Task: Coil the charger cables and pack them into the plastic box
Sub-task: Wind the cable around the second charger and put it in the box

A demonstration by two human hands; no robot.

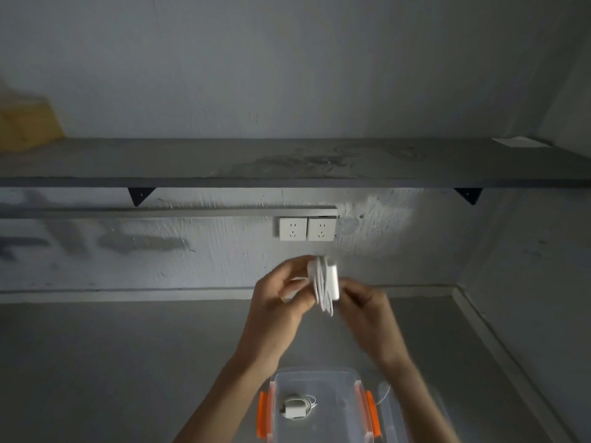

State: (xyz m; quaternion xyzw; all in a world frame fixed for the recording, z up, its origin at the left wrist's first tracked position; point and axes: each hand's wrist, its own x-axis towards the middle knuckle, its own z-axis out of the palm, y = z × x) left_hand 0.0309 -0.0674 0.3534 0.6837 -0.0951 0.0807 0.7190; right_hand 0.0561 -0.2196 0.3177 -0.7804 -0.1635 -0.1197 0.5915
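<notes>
Charger (323,282) held high, well clear of plastic box (319,371).

1. One view, from a wide-angle camera worn on the person's head, facing forward and a little down across the bench (128,362) toward the wall.
2. Both forearms rise from the bottom edge. The left hand (281,302) and right hand (367,311) meet just below mid-frame, close to the lens, holding a white charger (334,278).
3. The plastic box (315,371) is nearest, under the arms and cut off by the bottom edge.
4. Farther off, the wall sockets (307,228) sit just above the hands, and a shelf (287,161) spans the full width.
</notes>
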